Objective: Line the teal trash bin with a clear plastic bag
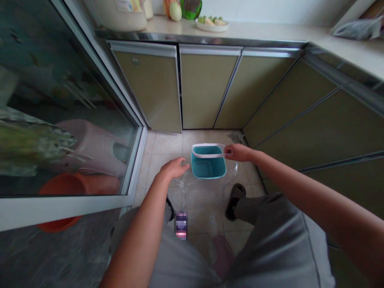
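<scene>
A teal trash bin [209,167] stands on the tiled floor between my feet, its mouth facing up. Over its top lies a pale pinkish-white rim ring [210,156], which sticks out past the bin on the right. My right hand [237,152] has its fingers closed on that right end of the ring. To the left of the bin, my left hand [174,168] is held with fingers apart, a little away from the bin wall. Thin clear plastic [232,173] spreads around the bin's lower part; whether it touches my left hand is hard to make out.
Cabinet doors [210,86] stand ahead and to the right; the left door [150,88] is slightly ajar. A counter above holds a plate of food [212,25]. A glass door [69,100] is at left. A blurred purple object [181,225] lies near my left foot.
</scene>
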Available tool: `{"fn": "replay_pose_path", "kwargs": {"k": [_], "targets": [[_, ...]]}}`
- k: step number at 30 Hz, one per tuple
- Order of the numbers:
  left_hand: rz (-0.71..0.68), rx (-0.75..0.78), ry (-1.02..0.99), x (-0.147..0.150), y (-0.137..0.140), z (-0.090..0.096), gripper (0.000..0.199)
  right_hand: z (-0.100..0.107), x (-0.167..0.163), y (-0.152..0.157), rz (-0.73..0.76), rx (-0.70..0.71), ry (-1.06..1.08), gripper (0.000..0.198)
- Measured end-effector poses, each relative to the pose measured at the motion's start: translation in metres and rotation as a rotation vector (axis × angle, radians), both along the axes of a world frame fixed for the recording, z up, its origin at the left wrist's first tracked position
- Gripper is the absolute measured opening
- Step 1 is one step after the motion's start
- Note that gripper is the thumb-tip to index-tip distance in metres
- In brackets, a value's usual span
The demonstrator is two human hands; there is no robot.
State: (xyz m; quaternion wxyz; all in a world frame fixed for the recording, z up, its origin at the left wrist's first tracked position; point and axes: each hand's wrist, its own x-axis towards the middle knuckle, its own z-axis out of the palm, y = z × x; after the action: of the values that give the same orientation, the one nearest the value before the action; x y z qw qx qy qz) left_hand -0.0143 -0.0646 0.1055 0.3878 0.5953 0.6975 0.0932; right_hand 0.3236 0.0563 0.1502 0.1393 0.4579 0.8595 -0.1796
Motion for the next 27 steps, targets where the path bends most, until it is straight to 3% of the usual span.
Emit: {"fn": "replay_pose_path", "kwargs": {"k": [8,11,13,17,21,24,27], "targets": [[-0.044,-0.062,0.039,0.011,0.001,-0.001,0.054,-0.106,0.001,-0.059,-0.070,-0.193,-0.047,0.018],[-0.070,-0.076,0.073,0.016,0.003,-0.003,0.055,-0.131,-0.003,-0.066,-0.081,-0.217,-0.027,0.023],[-0.081,-0.063,0.089,0.019,0.006,-0.007,0.053,-0.137,-0.003,-0.068,-0.084,-0.229,0.005,0.028],[-0.116,-0.027,0.061,0.027,0.011,-0.016,0.045,-0.118,0.002,-0.068,-0.109,-0.202,0.073,0.029],[-0.168,0.027,0.013,0.042,0.010,-0.022,0.031,-0.065,0.019,-0.074,-0.137,-0.133,0.166,0.023],[-0.218,0.100,0.010,0.057,0.000,-0.024,0.024,-0.027,0.042,-0.102,-0.157,-0.070,0.243,0.026],[-0.292,0.152,-0.005,0.071,-0.021,-0.029,0.033,-0.012,0.069,-0.151,-0.208,-0.113,0.362,0.046]]}}
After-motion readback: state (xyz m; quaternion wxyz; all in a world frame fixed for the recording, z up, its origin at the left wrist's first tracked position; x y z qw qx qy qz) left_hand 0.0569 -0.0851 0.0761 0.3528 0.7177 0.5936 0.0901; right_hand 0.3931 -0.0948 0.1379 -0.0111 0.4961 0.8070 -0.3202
